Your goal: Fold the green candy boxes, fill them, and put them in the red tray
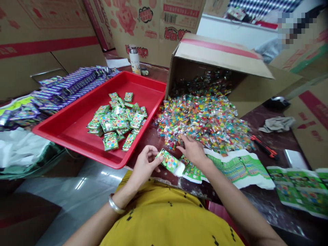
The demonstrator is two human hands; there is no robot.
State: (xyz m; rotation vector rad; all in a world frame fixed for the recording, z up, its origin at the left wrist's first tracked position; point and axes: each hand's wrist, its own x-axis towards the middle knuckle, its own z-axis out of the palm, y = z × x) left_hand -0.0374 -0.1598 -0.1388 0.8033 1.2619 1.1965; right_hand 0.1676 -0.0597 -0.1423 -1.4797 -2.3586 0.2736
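My left hand (145, 164) pinches a small green printed box (169, 161) just above the table's near edge, its open white end pointing right. My right hand (191, 148) reaches into the near edge of a heap of small clear candy packets (205, 119), fingers curled down among them; what they grip is hidden. The heap spills from a tipped cardboard carton (220, 56). Flat green box blanks (238, 167) lie under and right of my right wrist. A red tray (77, 126) on the left holds several filled green boxes (118, 119).
Stacks of purple packs (64, 89) lie left of the tray. A thermos (134, 59) and a small cup (144, 71) stand behind it. An orange cutter (263, 146), a grey cloth (278, 123) and more green blanks (299, 191) lie on the right. Cartons line the back.
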